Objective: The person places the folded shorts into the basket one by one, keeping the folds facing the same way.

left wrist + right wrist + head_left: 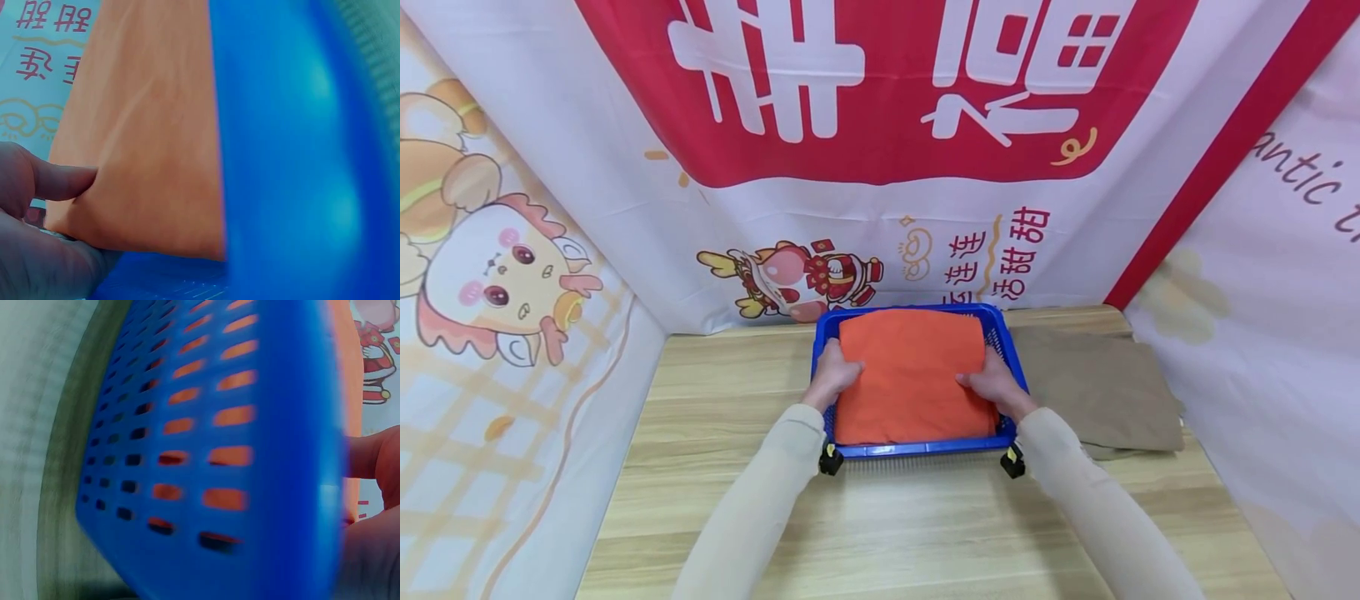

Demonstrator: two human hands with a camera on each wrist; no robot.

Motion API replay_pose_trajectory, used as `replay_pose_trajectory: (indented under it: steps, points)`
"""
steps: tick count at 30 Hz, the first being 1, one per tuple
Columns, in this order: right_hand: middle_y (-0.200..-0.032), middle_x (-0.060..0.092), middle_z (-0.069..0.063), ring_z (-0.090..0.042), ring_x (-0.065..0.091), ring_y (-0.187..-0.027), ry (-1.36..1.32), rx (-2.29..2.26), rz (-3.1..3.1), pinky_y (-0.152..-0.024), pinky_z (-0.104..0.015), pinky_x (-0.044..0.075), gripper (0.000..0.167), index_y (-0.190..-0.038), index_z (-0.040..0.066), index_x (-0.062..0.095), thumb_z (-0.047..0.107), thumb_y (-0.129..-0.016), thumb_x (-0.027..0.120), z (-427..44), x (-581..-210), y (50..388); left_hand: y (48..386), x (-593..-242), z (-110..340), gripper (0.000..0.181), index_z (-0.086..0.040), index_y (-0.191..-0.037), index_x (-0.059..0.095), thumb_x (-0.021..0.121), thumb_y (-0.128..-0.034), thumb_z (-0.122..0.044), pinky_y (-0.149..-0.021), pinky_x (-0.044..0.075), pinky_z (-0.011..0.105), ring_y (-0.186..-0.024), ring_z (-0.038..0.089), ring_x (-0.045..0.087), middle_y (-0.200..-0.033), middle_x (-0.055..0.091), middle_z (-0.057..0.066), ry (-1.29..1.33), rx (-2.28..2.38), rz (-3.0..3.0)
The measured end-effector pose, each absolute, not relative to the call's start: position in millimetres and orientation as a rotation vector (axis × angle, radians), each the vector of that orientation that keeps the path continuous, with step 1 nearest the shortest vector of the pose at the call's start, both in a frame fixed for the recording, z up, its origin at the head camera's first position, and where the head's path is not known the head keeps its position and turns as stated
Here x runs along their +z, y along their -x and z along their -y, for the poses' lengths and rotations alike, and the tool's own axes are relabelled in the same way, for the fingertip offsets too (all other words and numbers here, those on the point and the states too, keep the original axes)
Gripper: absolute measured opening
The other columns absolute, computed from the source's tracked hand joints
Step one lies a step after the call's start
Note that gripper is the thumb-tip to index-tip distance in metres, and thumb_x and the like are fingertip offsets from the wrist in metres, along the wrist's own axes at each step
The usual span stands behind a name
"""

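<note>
A folded orange cloth (913,375) lies within a blue plastic basket (925,450) on the table. At the cloth's left side my left hand (833,373) grips its edge, thumb on top and fingers beneath, as the left wrist view shows on the cloth (150,156). My right hand (996,383) holds the opposite edge, its thumb over the cloth; its other fingers are mostly hidden. In the right wrist view the basket's slotted wall (187,444) covers much of the cloth, with part of my hand (375,531) beyond the rim.
Brown folded fabric (1093,387) lies on the wooden table (715,417) to the right of the basket. A printed white and red curtain (880,158) hangs right behind the basket, and printed sheets (512,333) enclose the sides.
</note>
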State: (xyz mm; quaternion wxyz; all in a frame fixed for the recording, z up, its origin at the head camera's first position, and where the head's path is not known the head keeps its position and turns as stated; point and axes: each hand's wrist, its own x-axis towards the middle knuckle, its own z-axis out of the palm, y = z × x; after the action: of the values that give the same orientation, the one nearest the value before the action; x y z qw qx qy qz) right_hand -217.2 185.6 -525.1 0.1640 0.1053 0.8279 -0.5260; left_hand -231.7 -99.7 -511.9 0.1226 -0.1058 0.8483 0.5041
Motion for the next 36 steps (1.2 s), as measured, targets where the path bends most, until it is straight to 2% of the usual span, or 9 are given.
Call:
replay_pose_trajectory:
  steps: [6, 9, 12, 15, 17, 21, 24, 30, 36]
  points:
    - [-0.15, 0.036, -0.034, -0.043, 0.045, -0.13, -0.286, -1.235, -2.521, -0.11, -0.057, 0.038, 0.084, -0.153, -0.011, 0.011, 0.016, -0.096, 0.066, -183.8, -521.3, 212.4, 230.2, -512.5, 99.7, 0.081, 0.009, -0.156, 0.01, 0.057, -0.0917, -0.004, -0.108, 0.041, 0.054, -0.131, 0.041, 0.046, -0.149, 0.038, 0.033, 0.285, 1.295, -2.537]
    - [-0.149, 0.033, -0.037, -0.047, 0.044, -0.13, -0.187, -1.053, -2.693, -0.108, -0.059, 0.039, 0.09, -0.154, -0.012, 0.01, 0.018, -0.093, 0.069, -180.7, -515.4, 209.2, 228.2, -512.1, 97.0, 0.082, 0.007, -0.156, 0.013, 0.06, -0.0894, -0.006, -0.109, 0.039, 0.056, -0.13, 0.044, 0.046, -0.148, 0.038, 0.034, 0.236, 1.195, -2.674]
    - [-0.148, 0.031, -0.036, -0.049, 0.041, -0.131, -0.049, -0.884, -2.871, -0.108, -0.061, 0.039, 0.091, -0.155, -0.008, 0.018, 0.021, -0.09, 0.074, -176.2, -510.9, 207.5, 225.6, -511.7, 92.8, 0.083, 0.003, -0.155, 0.02, 0.069, -0.0884, -0.01, -0.108, 0.04, 0.057, -0.127, 0.046, 0.045, -0.146, 0.036, 0.031, 0.117, 1.058, -2.853]
    - [-0.154, 0.027, -0.031, -0.047, 0.032, -0.14, 0.131, -0.748, -2.963, -0.111, -0.063, 0.033, 0.092, -0.157, 0.002, 0.026, 0.03, -0.088, 0.08, -172.4, -509.3, 207.4, 222.4, -511.5, 88.9, 0.092, 0.0, -0.157, 0.024, 0.079, -0.0873, -0.026, -0.11, 0.037, 0.059, -0.135, 0.047, 0.037, -0.152, 0.028, 0.029, -0.091, 0.807, -2.987]
    - [-0.16, 0.022, -0.026, -0.046, 0.021, -0.147, 0.263, -0.662, -2.976, -0.114, -0.066, 0.026, 0.094, -0.159, 0.008, 0.03, 0.041, -0.086, 0.081, -171.0, -510.8, 208.4, 220.6, -512.2, 86.6, 0.102, -0.004, -0.159, 0.025, 0.082, -0.0842, -0.043, -0.115, 0.029, 0.06, -0.143, 0.046, 0.025, -0.159, 0.022, 0.026, -0.235, 0.622, -3.009]
    - [-0.168, 0.008, -0.019, -0.044, 0.0, -0.153, 0.421, -0.51, -2.919, -0.116, -0.07, 0.012, 0.105, -0.162, 0.02, 0.027, 0.061, -0.08, 0.078, -169.8, -517.6, 211.3, 218.1, -516.0, 84.6, 0.124, -0.012, -0.163, 0.016, 0.078, -0.0725, -0.071, -0.12, 0.006, 0.063, -0.152, 0.045, -0.001, -0.168, 0.006, 0.019, -0.417, 0.339, -2.925]
    - [-0.169, 0.001, -0.018, -0.047, -0.005, -0.152, 0.448, -0.452, -2.849, -0.115, -0.071, 0.007, 0.112, -0.163, 0.024, 0.022, 0.069, -0.076, 0.076, -170.5, -523.8, 213.2, 217.5, -521.0, 85.7, 0.132, -0.017, -0.164, 0.009, 0.074, -0.0674, -0.08, -0.12, 0.001, 0.062, -0.153, 0.043, -0.009, -0.169, -0.002, 0.015, -0.446, 0.17, -2.861]
    - [-0.169, -0.003, -0.017, -0.047, -0.006, -0.152, 0.461, -0.416, -2.768, -0.117, -0.068, 0.003, 0.114, -0.164, 0.024, 0.015, 0.072, -0.078, 0.072, -174.7, -533.0, 216.9, 220.3, -530.4, 88.4, 0.131, -0.02, -0.165, 0.008, 0.071, -0.0679, -0.082, -0.121, 0.004, 0.06, -0.153, 0.043, -0.005, -0.169, -0.002, 0.015, -0.489, -0.028, -2.817]
    - [-0.168, -0.008, -0.018, -0.046, -0.009, -0.151, 0.459, -0.413, -2.706, -0.118, -0.066, 0.002, 0.114, -0.165, 0.023, 0.009, 0.072, -0.081, 0.068, -177.0, -538.9, 217.7, 223.7, -538.7, 89.0, 0.128, -0.024, -0.165, 0.004, 0.063, -0.0703, -0.086, -0.121, 0.001, 0.06, -0.153, 0.043, -0.004, -0.169, -0.004, 0.015, -0.513, -0.154, -2.776]
